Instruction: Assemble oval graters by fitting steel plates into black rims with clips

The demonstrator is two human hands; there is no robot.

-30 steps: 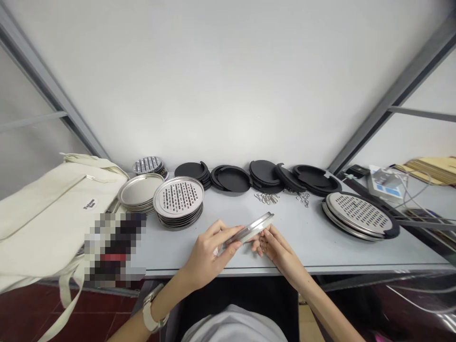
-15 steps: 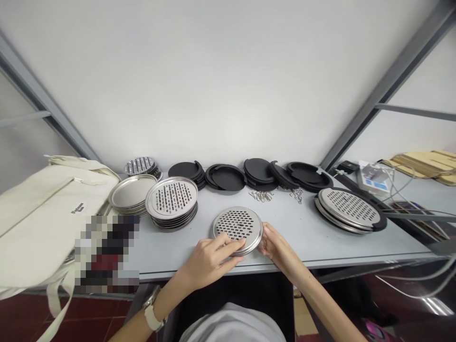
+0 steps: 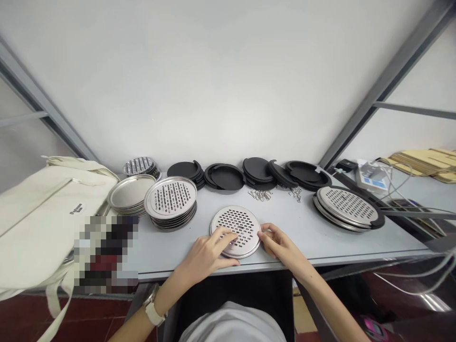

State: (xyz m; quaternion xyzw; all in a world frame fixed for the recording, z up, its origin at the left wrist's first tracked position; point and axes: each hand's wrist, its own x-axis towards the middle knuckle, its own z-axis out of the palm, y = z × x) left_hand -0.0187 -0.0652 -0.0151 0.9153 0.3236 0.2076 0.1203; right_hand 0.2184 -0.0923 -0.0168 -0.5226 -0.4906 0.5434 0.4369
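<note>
A round metal grater plate (image 3: 241,223) with rows of slotted holes lies near the table's front edge, its stacked rim suggesting another disc beneath. My left hand (image 3: 206,251) rests its fingers on top of this plate, thumb along the front rim. At the right rim, my right hand (image 3: 278,244) grips the edge between thumb and fingers. To the left stands a stack of similar perforated plates (image 3: 171,197). Beside that is a pile of plain metal discs (image 3: 131,191). On the right, perforated plates (image 3: 345,205) sit with a black round holder (image 3: 379,221).
Black round holders (image 3: 228,177) line the wall side. Small wire clips (image 3: 260,195) lie before them. A cream bag (image 3: 42,213) covers the left end. Metal posts (image 3: 388,85) frame the table; cables and a small box (image 3: 372,178) lie at right.
The grater plate has turned and lies flatter, shifted slightly left. My left fingers have moved farther onto its top, and my right thumb now shows at the rim.
</note>
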